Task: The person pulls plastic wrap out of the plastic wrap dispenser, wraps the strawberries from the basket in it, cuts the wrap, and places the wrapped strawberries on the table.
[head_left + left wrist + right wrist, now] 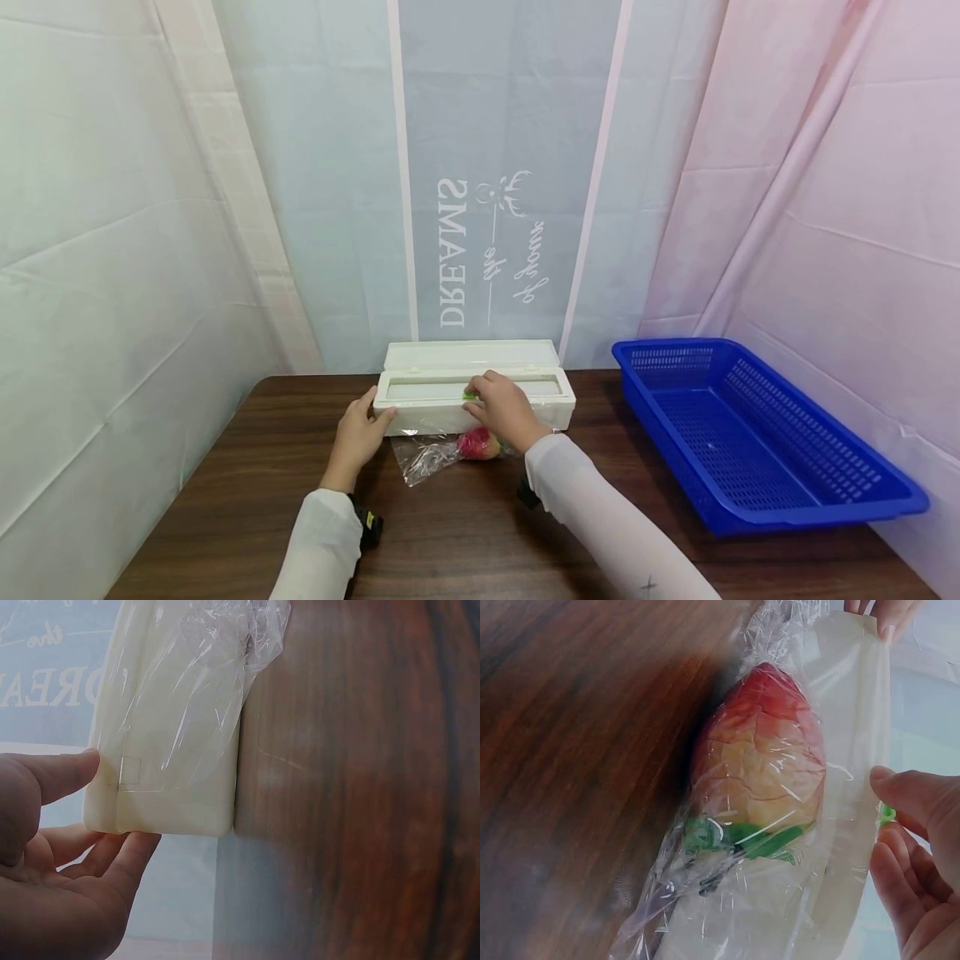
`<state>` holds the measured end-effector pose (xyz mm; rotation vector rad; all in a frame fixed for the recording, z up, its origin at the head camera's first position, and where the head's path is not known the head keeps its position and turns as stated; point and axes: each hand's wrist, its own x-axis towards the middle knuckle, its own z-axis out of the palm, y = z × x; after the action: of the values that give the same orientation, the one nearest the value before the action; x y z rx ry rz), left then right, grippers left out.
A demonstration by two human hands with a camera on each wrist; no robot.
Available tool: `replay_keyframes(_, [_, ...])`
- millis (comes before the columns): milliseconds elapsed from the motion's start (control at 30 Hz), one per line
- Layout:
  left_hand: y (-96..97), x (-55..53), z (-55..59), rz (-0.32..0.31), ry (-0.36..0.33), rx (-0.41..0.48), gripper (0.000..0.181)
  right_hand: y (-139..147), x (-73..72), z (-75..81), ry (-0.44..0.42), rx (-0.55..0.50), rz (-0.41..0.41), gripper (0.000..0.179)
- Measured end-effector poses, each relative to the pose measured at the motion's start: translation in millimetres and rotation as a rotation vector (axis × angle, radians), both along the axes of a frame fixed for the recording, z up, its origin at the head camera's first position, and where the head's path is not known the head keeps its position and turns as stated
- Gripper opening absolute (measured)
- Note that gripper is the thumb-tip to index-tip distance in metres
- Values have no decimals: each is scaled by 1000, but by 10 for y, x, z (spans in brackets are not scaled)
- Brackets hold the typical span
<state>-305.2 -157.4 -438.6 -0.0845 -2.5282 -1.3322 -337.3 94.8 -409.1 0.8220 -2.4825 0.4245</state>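
A long white cling film dispenser lies at the back of the table with its lid raised. My left hand grips its left end, thumb on the front edge and fingers curled round the end in the left wrist view. Over the dispenser's front edge, my right hand pinches a small green slide cutter, mostly covered by the fingers. Clear film hangs down the front. A red-and-yellow fruit with green leaves sits wrapped in that film, against the dispenser's front; the right hand partly hides it in the head view.
A blue perforated plastic basket stands to the right on the dark wooden table. Pale curtains with printed lettering hang behind the dispenser and along both sides. Black wrist straps sit at the sleeves.
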Motion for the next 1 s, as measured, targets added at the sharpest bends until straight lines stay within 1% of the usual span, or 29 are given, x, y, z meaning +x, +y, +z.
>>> replay_keyframes(433, [-13,-23,-4,7,-18,-2,64,-1,-52,-7,11,31,37,15])
replay_keyframes(600, [-9,-31,3,4,-26,6,64,-13,-38,5,14,58,35,18])
replay_keyframes(800, [-1,-2,27,7,-32,10,64,-31,-2,39,8,95,39,19])
replay_keyframes(1000, [8,5,31,5,-38,18,64,-34,11,31,23,116,32,22])
